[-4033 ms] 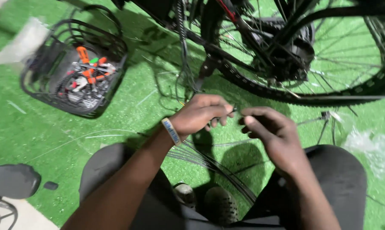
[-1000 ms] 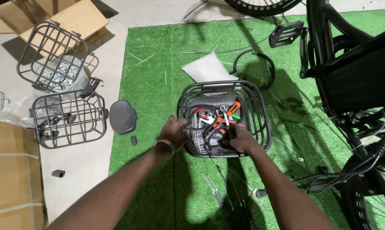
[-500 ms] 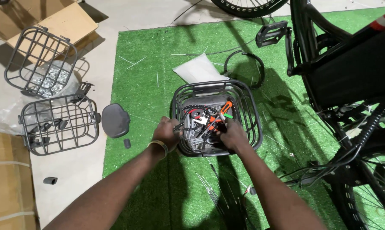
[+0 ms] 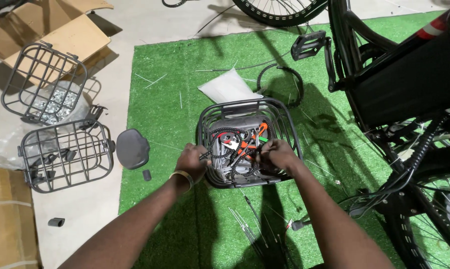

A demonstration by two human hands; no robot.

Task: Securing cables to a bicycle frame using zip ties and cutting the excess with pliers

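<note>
Left hand (image 4: 192, 162), fingers closed on the black wire basket (image 4: 249, 142) rim; right hand (image 4: 277, 155) inside basket, fingers curled around the black cable (image 4: 235, 134).

Bicycle (image 4: 399, 89), at 3 o'clock, cut off by top and right edges. Right hand (image 4: 277, 155): fingertips hidden among the basket (image 4: 284, 124) contents; small parts there indistinct. Cardboard box (image 4: 5, 219), at 8 o'clock, cropped by the left edge.

You have three wire baskets in view: one (image 4: 249, 142) on the green turf under your two hands, two more (image 4: 43, 82) (image 4: 68, 154) on the concrete floor. One bicycle pedal (image 4: 309, 45), one white bag (image 4: 228, 87), two cardboard pieces (image 4: 50, 25) (image 4: 5, 219).
</note>
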